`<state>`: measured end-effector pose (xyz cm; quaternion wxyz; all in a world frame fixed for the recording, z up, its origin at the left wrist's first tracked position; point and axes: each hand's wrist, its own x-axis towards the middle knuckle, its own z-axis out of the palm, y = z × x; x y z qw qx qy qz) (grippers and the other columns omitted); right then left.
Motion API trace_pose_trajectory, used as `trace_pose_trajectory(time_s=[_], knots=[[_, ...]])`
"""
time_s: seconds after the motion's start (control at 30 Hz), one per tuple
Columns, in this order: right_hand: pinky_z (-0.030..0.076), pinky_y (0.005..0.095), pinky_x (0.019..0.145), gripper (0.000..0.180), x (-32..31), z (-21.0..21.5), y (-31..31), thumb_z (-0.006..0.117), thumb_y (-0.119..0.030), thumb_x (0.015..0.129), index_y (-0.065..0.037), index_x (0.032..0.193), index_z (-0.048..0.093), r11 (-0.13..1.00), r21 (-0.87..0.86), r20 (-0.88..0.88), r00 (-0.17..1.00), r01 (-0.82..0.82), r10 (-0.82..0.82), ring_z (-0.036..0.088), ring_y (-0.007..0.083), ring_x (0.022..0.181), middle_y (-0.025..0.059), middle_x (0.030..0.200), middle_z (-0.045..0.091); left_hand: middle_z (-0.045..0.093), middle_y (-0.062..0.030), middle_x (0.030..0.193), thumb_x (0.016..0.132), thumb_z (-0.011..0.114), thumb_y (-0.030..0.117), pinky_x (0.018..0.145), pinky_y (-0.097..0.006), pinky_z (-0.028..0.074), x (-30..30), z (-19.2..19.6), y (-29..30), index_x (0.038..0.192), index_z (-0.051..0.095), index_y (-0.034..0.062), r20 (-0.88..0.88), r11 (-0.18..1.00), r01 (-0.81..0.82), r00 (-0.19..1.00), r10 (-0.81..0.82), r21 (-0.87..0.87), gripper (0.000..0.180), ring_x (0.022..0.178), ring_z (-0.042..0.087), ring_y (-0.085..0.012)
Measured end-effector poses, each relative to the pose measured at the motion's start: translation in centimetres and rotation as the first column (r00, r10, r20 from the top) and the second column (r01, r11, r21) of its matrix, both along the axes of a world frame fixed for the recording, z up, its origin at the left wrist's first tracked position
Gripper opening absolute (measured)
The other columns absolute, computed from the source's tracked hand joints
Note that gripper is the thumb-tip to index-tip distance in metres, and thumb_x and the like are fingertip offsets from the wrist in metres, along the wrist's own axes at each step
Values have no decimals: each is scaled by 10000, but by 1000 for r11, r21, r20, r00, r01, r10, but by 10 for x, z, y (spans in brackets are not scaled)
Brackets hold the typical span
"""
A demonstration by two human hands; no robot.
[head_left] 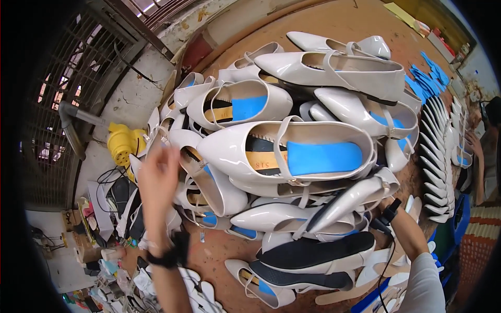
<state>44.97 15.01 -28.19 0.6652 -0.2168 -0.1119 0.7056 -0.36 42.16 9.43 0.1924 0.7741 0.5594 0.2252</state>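
Observation:
A big heap of glossy white strapped shoes (pixel 224 151) covers the bench before me, several with blue pads inside. My left hand (pixel 159 175) is at the heap's left side, beside a shoe with a thin buckled strap. It is smeared by motion, so whether its fingers grip anything is unclear. At the right, my right hand (pixel 385 205) is at the heel end of a tilted white shoe (pixel 352 201) and seems to hold it. That shoe and a black wrist device hide most of its fingers. Below it, shoes lie on their sides with black soles (pixel 318 250) showing.
Blue pads (pixel 428 78) lie at the far right, above a row of stacked white insole-shaped pieces (pixel 436 156). Another person's hand (pixel 474 143) shows at the right edge. A yellow blower-like tool (pixel 125 144) is at the left, near a barred window (pixel 68 104).

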Motion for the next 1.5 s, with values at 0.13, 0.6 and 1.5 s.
trace_pose_trajectory(time_s=[0.13,0.6,1.5], knots=[[455,480,1030,353,-20,-5,20,658,-372,928,-93,1143,649,996,53,52,996,-72,69,633,265,1091,86,1131,693,549,-181,1376,972,572,482,1063,-338,395,71,6,113,1373,514,-19,140,871,476,877,-460,-121,644,1296,504,-236],[454,462,1029,362,-54,46,77,656,-358,935,-71,1155,650,947,193,347,921,-257,179,636,262,1086,93,1118,700,502,-159,1466,927,341,728,1155,-580,166,175,-71,198,1465,484,228,-179,727,571,726,-664,-381,749,1390,415,-341],[214,573,1172,748,-456,296,-45,696,-290,832,-58,1475,393,748,12,903,329,-663,277,220,447,1455,274,1546,285,662,-281,1122,939,628,322,820,-467,511,-295,13,-171,1302,571,40,-545,767,-186,803,-242,-615,464,1021,666,-336]])
